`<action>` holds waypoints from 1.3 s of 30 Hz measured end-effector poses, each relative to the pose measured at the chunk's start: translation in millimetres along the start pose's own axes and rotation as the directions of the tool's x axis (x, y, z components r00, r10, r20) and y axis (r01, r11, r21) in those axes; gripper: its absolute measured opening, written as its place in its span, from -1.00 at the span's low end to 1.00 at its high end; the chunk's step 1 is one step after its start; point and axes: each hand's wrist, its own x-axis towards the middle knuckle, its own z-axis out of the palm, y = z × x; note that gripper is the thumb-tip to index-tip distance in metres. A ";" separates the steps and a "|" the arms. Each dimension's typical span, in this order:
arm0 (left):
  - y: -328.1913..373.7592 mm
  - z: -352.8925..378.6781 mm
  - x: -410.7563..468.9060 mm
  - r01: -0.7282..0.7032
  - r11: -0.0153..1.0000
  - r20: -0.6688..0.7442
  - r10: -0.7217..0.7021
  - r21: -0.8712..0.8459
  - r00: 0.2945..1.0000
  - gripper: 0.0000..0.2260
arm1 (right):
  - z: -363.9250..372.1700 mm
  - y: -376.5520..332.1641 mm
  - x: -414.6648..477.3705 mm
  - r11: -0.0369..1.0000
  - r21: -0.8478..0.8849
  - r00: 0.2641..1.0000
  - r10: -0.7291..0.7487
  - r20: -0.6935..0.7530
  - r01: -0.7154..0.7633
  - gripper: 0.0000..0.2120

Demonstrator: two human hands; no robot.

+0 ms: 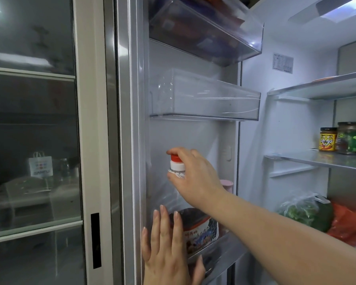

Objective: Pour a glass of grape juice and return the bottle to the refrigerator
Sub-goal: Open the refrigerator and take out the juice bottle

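The grape juice bottle (197,229) stands in the lowest bin (224,246) of the open refrigerator door; it is dark, with a grape-printed label and a red-and-white cap. My right hand (195,173) grips the bottle's neck just below the red cap (175,157), fingers curled round it. My left hand (164,245) lies flat with straight fingers against the door's inner edge and the front of the bin, beside the bottle's body. No glass is in view.
An empty clear door bin (206,99) hangs above the bottle, and a stocked bin (206,31) above that. Jars (341,139) stand on a glass shelf inside the refrigerator, with bagged greens (304,212) and an orange bag below. A glass cabinet door (33,140) is on the left.
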 end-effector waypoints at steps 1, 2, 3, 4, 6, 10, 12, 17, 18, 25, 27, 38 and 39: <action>-0.6 0.3 -0.7 0.000 1.000 0.002 0.000 -0.002 1.000 -0.11 | -0.7 -1.4 -0.3 1.000 -0.001 1.000 0.002 0.008 -0.002 -0.56; -1.0 0.1 -0.5 -0.003 1.000 -0.001 0.003 -0.003 1.000 -0.11 | -1.1 -3.2 -0.2 1.000 0.000 1.000 0.001 0.013 -0.001 -0.56; -1.2 -0.1 -0.8 -0.009 1.000 -0.005 0.009 -0.006 1.000 -0.11 | -1.2 -5.3 -0.3 1.000 -0.004 1.000 -0.004 0.019 0.004 -0.57; -0.9 -0.7 -0.8 -0.015 1.000 -0.014 0.015 -0.011 1.000 -0.10 | -0.9 -7.5 -0.3 1.000 -0.007 1.000 -0.012 0.027 0.012 -0.57; 0.6 -2.5 -1.7 -0.015 0.999 -0.043 0.014 -0.037 0.999 -0.07 | 1.0 -12.8 -1.3 0.999 -0.016 0.998 -0.028 0.050 0.029 -0.56; 4.0 -4.6 -2.9 0.015 0.998 -0.084 -0.020 -0.064 0.996 -0.04 | 7.7 -21.6 -4.1 0.995 -0.077 0.995 -0.064 0.071 0.070 -0.60; 4.8 -4.5 -2.9 0.022 0.999 -0.092 -0.027 -0.049 0.995 -0.07 | 8.8 -22.8 -5.2 0.991 -0.107 0.996 -0.074 0.059 0.080 -0.61; 2.5 -1.7 -4.0 0.037 0.999 -0.102 -0.040 -0.030 0.994 -0.13 | 7.9 -25.0 -7.2 0.985 -0.137 0.994 -0.095 0.052 0.101 -0.61; 2.1 -1.4 -4.6 0.037 0.999 -0.101 -0.039 -0.023 0.994 -0.13 | 7.8 -25.7 -7.3 0.986 -0.134 0.994 -0.098 0.049 0.104 -0.61; 1.4 -2.0 -6.1 0.043 0.999 -0.107 -0.042 0.003 0.993 -0.13 | 8.4 -25.9 -5.7 0.987 -0.117 0.993 -0.109 0.036 0.113 -0.64; 1.4 0.9 -5.0 0.051 0.999 -0.127 -0.051 -0.005 0.991 -0.19 | 8.5 -25.0 -5.5 0.985 -0.119 0.992 -0.119 0.034 0.122 -0.65; -5.2 18.4 -1.2 0.031 0.992 -0.304 0.007 0.119 0.953 -0.09 | -26.1 -31.1 7.3 0.963 -0.149 0.966 -0.242 -0.094 0.226 -0.63; -4.0 15.4 -1.2 0.032 0.996 -0.291 -0.007 0.080 0.957 -0.06 | -31.0 -34.2 6.6 0.953 -0.164 0.952 -0.278 -0.130 0.256 -0.63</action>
